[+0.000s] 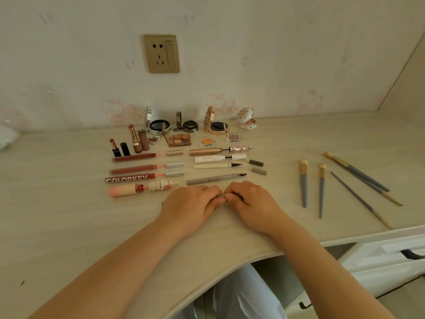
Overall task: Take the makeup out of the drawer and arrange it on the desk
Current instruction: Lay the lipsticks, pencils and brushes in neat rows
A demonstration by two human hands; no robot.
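Pale wood worktop [69, 226], both hands meeting mid-desk: left hand [190, 204] and right hand [249, 203] each pinch an end of a thin grey pencil [221, 195], maybe uncapping it. A sudden pull could knock the brow pencil [213, 178] just behind. Lip glosses [145, 168] left, brushes [345, 183] right, drawer [391, 252] open.

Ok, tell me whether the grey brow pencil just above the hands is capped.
Uncapped. The grey brow pencil lies flat on the desk with its spoolie brush bare at the right end.
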